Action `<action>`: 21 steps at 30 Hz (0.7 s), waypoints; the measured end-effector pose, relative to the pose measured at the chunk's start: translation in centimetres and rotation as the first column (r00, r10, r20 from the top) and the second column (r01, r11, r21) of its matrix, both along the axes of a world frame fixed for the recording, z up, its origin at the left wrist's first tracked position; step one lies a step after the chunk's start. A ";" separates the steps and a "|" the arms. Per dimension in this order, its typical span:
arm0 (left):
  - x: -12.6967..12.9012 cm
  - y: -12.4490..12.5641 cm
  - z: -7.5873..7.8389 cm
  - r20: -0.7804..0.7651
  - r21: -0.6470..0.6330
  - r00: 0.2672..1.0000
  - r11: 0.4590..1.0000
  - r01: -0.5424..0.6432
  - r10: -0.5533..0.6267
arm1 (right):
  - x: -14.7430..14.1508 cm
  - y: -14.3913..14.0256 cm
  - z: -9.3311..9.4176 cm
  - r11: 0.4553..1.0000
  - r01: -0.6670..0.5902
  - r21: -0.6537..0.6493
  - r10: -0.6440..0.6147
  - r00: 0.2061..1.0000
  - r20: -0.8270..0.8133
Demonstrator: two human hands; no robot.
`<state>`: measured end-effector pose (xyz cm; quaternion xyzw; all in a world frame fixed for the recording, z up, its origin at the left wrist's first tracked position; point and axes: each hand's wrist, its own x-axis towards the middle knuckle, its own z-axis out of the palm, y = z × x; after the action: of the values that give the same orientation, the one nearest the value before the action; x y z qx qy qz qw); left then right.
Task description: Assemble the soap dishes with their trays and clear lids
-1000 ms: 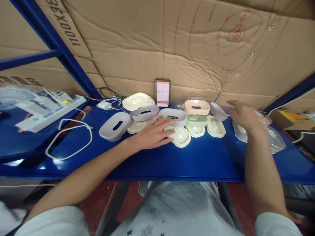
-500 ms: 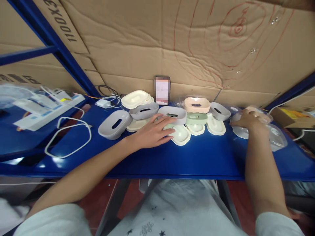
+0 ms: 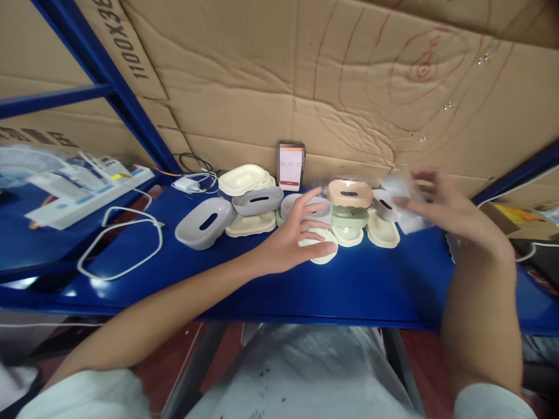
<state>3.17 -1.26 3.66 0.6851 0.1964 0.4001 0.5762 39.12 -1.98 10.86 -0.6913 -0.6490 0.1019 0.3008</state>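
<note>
My left hand (image 3: 297, 241) hovers with its fingers spread over a grey soap dish (image 3: 288, 205) and a cream tray (image 3: 325, 256), holding nothing. My right hand (image 3: 441, 201), blurred by motion, grips a clear plastic cover (image 3: 406, 203) beside a grey slotted dish (image 3: 385, 205). Between the hands, a peach dish (image 3: 350, 201) rests above a green one (image 3: 349, 217), with cream trays (image 3: 348, 235) in front. To the left are a larger grey dish (image 3: 204, 224), another grey dish (image 3: 258, 201) and a stack of cream trays (image 3: 243, 179).
A phone (image 3: 291, 166) leans upright against the cardboard wall (image 3: 244, 93). A looped white cable (image 3: 105, 278) and a power strip (image 3: 87, 203) lie at left. At right stands an open carton (image 3: 515, 221). The blue table's front edge (image 3: 305, 321) runs close to my body.
My right hand has lifted the clear plastic from the right side and carried it left toward the dishes. My left hand has risen off the dishes and shifted slightly right, its fingers spreading.
</note>
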 end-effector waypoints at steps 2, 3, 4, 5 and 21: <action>1.5 0.1 0.5 0.089 -0.275 0.995 0.959 0.072 -0.049 | -4.6 0.4 1.1 0.941 -0.337 -0.009 0.330 0.927 -0.181; 2.1 0.2 0.7 0.137 -0.352 0.989 0.931 0.092 -0.046 | -6.7 0.8 1.5 0.890 -0.456 0.016 0.447 0.866 -0.225; 2.4 0.5 0.8 0.187 -0.396 0.982 0.913 0.096 -0.022 | -8.6 1.3 1.9 0.824 -0.566 0.024 0.554 0.797 -0.242; 2.6 0.8 0.9 0.238 -0.418 0.971 0.905 0.082 0.022 | -10.1 1.9 2.2 0.759 -0.650 0.036 0.637 0.732 -0.241; 1.4 1.3 0.5 0.375 -0.445 0.912 0.895 0.023 0.163 | -12.5 7.6 -0.2 0.678 -0.685 0.268 0.717 0.696 -0.036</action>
<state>4.62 0.04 4.20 0.4321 0.1836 0.4985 0.7287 26.60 5.59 10.65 -0.3400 -0.8492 0.1801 0.3618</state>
